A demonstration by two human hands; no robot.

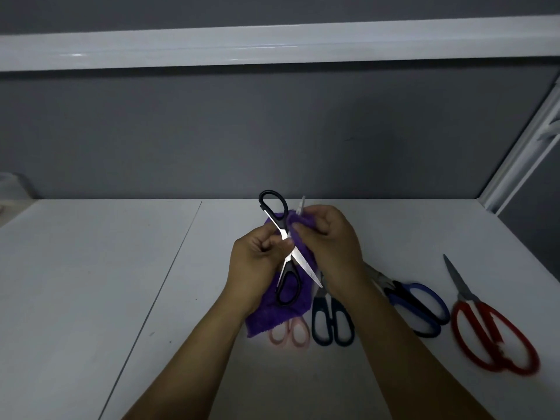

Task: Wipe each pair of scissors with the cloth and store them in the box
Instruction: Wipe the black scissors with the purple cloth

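Note:
My left hand (pixel 257 262) grips the black-handled scissors (pixel 274 213) near their pivot; the blades are spread wide open above the table. My right hand (pixel 328 241) pinches the purple cloth (pixel 269 319) around one blade, whose tip sticks out above the cloth. The rest of the cloth hangs down under both hands. On the table to the right lie pink-handled scissors (pixel 292 331), partly under the cloth, dark-blue-handled scissors (pixel 333 322), blue-handled scissors (pixel 419 307) and red-handled scissors (pixel 491 338). No box is clearly in view.
The white table (pixel 121 268) has a seam running diagonally on the left. A grey wall stands behind it, with a white rail across the top and a white frame (pixel 521 147) at the right. A pale object (pixel 12 189) sits at the far left edge.

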